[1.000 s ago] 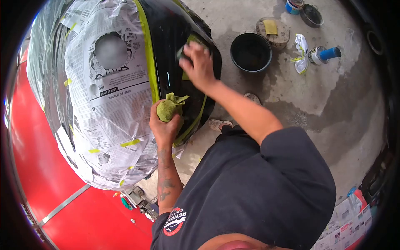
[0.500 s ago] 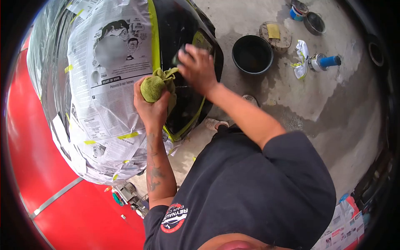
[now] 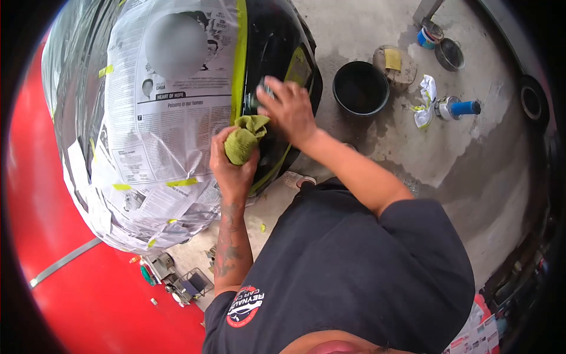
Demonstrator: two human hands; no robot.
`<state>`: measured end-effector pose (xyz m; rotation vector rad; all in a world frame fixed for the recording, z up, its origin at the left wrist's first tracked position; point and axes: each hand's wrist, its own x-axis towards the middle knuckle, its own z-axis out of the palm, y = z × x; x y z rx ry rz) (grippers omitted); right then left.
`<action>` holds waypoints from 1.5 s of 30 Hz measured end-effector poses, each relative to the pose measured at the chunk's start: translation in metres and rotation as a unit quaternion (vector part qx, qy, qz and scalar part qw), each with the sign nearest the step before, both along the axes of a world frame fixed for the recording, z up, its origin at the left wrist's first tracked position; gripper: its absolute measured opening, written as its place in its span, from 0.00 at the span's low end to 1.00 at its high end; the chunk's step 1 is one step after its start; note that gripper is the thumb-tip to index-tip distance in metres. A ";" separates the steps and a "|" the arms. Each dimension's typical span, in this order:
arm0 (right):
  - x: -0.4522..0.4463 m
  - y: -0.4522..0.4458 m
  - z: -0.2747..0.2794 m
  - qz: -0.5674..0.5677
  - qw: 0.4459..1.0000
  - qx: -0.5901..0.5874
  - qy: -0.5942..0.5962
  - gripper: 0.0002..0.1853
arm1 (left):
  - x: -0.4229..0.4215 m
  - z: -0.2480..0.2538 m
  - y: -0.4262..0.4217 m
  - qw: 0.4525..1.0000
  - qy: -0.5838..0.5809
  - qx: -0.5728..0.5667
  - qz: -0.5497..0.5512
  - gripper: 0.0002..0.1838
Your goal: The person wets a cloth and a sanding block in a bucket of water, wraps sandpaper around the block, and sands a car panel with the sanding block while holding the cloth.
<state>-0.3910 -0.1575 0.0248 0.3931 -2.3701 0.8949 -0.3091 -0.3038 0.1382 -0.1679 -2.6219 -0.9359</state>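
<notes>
A bunched yellow-green cloth (image 3: 240, 146) is gripped in my left hand (image 3: 232, 174), beside the taped edge of a glossy black car panel (image 3: 265, 35). My right hand (image 3: 293, 115) is on the black panel just above the cloth, its fingers bent around a small dark greenish piece (image 3: 263, 94). Most of that piece is hidden by the fingers, so its kind cannot be made out. Newspaper (image 3: 177, 130) covers the car to the left, bordered by a strip of yellow-green masking tape (image 3: 239, 65).
On the concrete floor at right stand a black basin (image 3: 361, 88), a round stool (image 3: 394, 74) with a yellow pad (image 3: 392, 58), a can with a blue roll (image 3: 466, 108), a crumpled white cloth (image 3: 425, 97) and a small bucket (image 3: 429, 36). A red surface (image 3: 94, 295) lies at lower left.
Both hands appear lower and further right in view, along with the car, as the camera view shifts. My right hand remains at the black panel; my left still grips the cloth.
</notes>
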 end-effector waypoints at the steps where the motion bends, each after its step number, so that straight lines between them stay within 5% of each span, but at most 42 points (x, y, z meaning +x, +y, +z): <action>1: 0.012 0.003 -0.001 0.030 1.000 0.001 0.008 0.26 | 0.007 -0.004 -0.004 1.000 -0.008 -0.008 -0.001 0.28; 4: -0.010 0.015 0.009 0.071 0.997 0.034 0.027 0.25 | 0.020 -0.016 -0.008 0.998 -0.006 -0.055 -0.018 0.31; 8: -0.094 0.019 0.025 -0.018 1.000 0.010 0.020 0.23 | 0.029 -0.024 -0.003 0.989 -0.008 -0.144 -0.031 0.31; 14: 0.011 0.003 0.020 0.093 0.993 0.066 0.000 0.24 | 0.025 -0.022 0.002 0.978 -0.046 -0.204 -0.019 0.31; 20: -0.096 0.027 0.038 0.001 0.998 0.059 0.019 0.21 | 0.024 -0.017 0.004 0.981 -0.065 -0.185 -0.011 0.31; 23: -0.094 0.019 0.047 -0.034 0.998 0.058 -0.016 0.21 | 0.023 -0.016 0.002 0.983 -0.066 -0.173 -0.012 0.30; 28: -0.003 0.004 0.020 0.069 0.996 0.057 -0.003 0.25 | 0.020 -0.016 0.002 0.985 -0.076 -0.156 -0.004 0.30; 34: -0.158 0.034 0.027 -0.056 0.998 0.004 0.010 0.22 | 0.020 -0.015 0.003 0.986 -0.077 -0.145 -0.002 0.31; 38: -0.105 0.013 0.037 -0.078 0.997 0.019 0.004 0.22 | 0.017 -0.018 0.002 0.986 -0.081 -0.145 0.008 0.32; 42: -0.003 -0.006 -0.003 0.021 1.000 0.007 0.002 0.27 | 0.013 -0.018 0.004 0.984 -0.082 -0.159 0.007 0.33; 45: -0.054 0.008 0.009 -0.003 0.999 0.008 0.038 0.25 | 0.011 -0.019 0.003 0.984 -0.080 -0.162 0.004 0.32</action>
